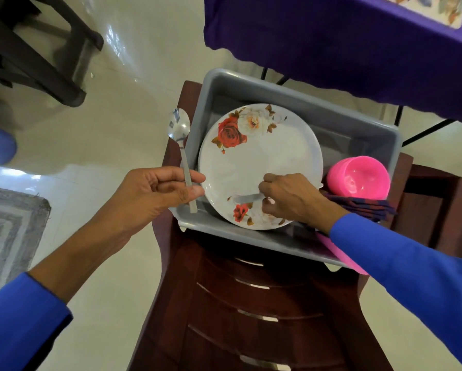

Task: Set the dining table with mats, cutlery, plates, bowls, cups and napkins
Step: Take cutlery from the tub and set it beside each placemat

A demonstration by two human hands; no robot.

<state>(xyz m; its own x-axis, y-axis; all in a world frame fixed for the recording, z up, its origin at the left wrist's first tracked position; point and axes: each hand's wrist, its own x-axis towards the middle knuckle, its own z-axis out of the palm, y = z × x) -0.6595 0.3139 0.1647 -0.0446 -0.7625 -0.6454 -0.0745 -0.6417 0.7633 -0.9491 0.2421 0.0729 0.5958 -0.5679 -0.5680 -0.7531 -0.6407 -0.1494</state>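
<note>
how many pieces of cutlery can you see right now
2. A spoon held upright in the left hand, beside the gray tub. A second metal piece lies on the floral plate, pinched by the right hand. More may be hidden beneath.

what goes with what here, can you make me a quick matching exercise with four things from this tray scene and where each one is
Things:
1. spoon
2. floral plate
3. pink cup
4. knife

Places:
a. lying on the plate, pinched by the right hand
b. held up by the left hand, bowl end pointing away
c. in the right end of the grey tray, above the folded napkins
d. lying flat in the grey tray, filling most of it

Pairs: 1-b, 2-d, 3-c, 4-a
</note>
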